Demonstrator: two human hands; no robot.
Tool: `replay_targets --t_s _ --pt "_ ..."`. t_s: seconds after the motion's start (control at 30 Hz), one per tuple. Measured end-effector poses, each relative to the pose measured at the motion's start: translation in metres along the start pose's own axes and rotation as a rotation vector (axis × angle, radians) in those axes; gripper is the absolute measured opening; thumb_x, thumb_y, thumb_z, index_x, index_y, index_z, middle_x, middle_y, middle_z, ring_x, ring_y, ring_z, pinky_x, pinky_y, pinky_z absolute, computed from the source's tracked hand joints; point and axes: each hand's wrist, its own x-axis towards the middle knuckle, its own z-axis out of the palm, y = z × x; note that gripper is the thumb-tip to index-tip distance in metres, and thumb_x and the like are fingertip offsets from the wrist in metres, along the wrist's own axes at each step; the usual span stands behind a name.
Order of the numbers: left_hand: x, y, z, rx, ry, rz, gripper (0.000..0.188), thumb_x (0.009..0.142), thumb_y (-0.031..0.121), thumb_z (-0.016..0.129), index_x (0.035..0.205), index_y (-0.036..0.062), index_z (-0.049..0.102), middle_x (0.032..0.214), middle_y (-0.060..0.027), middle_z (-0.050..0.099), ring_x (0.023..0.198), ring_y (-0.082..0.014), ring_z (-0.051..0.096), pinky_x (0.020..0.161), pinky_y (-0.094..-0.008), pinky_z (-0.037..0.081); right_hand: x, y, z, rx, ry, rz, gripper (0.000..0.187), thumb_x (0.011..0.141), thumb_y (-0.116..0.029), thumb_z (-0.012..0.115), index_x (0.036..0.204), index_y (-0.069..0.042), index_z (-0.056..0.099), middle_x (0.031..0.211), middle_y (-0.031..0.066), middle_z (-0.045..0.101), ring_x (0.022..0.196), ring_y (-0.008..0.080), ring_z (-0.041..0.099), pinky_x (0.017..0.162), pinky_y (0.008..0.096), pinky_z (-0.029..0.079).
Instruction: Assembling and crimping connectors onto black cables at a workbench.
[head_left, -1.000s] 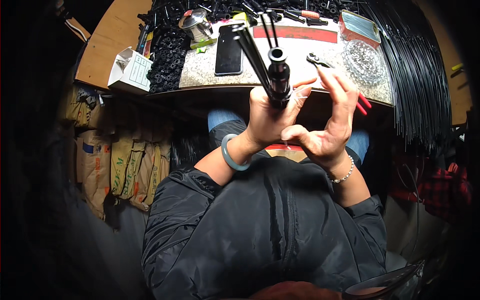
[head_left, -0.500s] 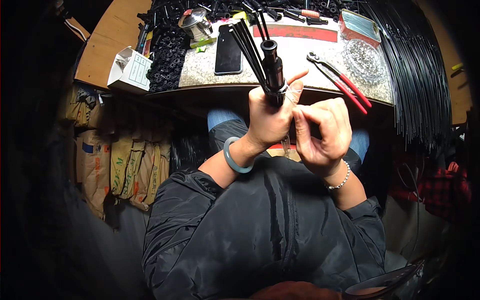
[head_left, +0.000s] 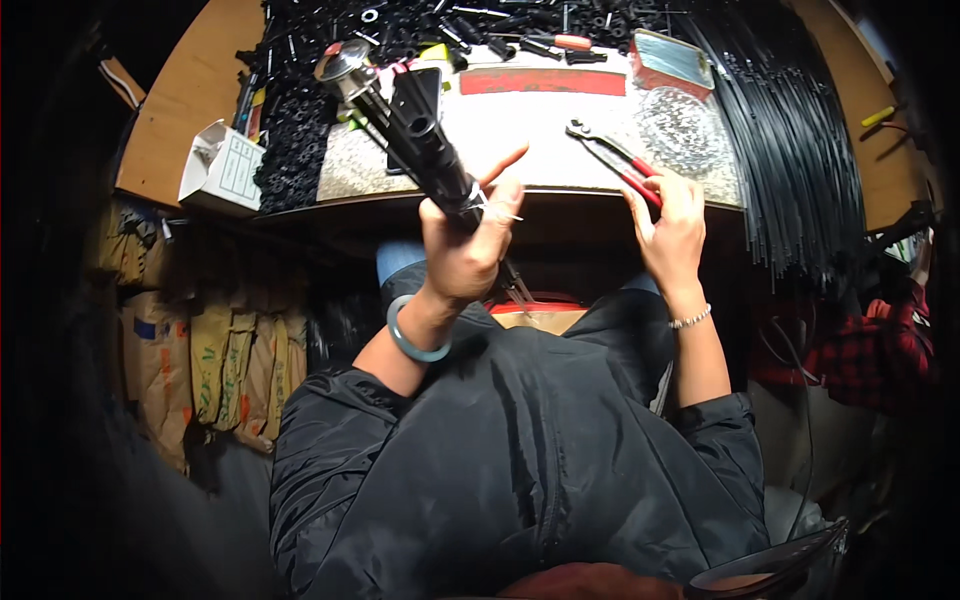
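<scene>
My left hand is closed around a black tube bundled with thin black rods, like part of an umbrella frame, tilted up to the left. A thin pale tie or wire circles it by my thumb, its loose end sticking out. My left index finger points away from the bundle. At the table's front edge, my right hand has its fingers around the red handles of a pair of pliers. The plier jaws lie on the tabletop, and the handle ends are hidden under the hand.
Black plastic parts pile up at the back and left. A phone lies partly behind the bundle. A white box, a red-sided tin, a clear dish and long black rods surround the work surface.
My right hand has left the tie at the bundle and moved right onto the pliers' handles. The bundle has tipped to the left in my left hand. The whole view has shifted slightly.
</scene>
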Motion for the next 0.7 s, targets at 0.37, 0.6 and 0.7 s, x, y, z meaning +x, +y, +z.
replay_targets --t_s 0.37,0.6,0.7 --pt "0.013 -0.009 -0.004 0.088 0.008 0.024 0.026 0.092 0.004 0.050 0.115 -0.0044 0.057 0.051 0.0067 0.040 0.039 -0.0001 0.032 0.037 -0.0180 0.026 0.002 0.016 -0.031 0.383 -0.273 0.125 0.014 0.081 -0.008 0.063 0.092 -0.002 0.056 0.091 0.0101 0.049 0.082 0.0218 0.052 0.071 0.0275 0.043" --pt "0.016 -0.017 -0.006 0.093 0.098 0.018 0.026 0.090 0.000 0.049 0.114 -0.0050 0.057 0.049 0.0087 0.038 0.038 0.0011 0.031 0.037 -0.0179 0.023 0.016 -0.061 -0.103 -0.022 -0.207 -0.326 0.036 0.060 -0.011 0.078 0.094 -0.011 0.067 0.086 0.0062 0.049 0.066 0.0178 0.053 0.054 0.0284 0.045" --pt "0.017 -0.019 -0.002 0.096 0.105 0.005 0.025 0.090 0.000 0.049 0.113 -0.0049 0.058 0.049 0.0090 0.038 0.038 0.0014 0.031 0.037 -0.0180 0.022 0.016 -0.067 -0.106 -0.124 -0.125 -0.399 0.025 0.065 -0.019 0.077 0.087 -0.013 0.069 0.085 0.0044 0.050 0.064 0.0158 0.052 0.051 0.0263 0.042"
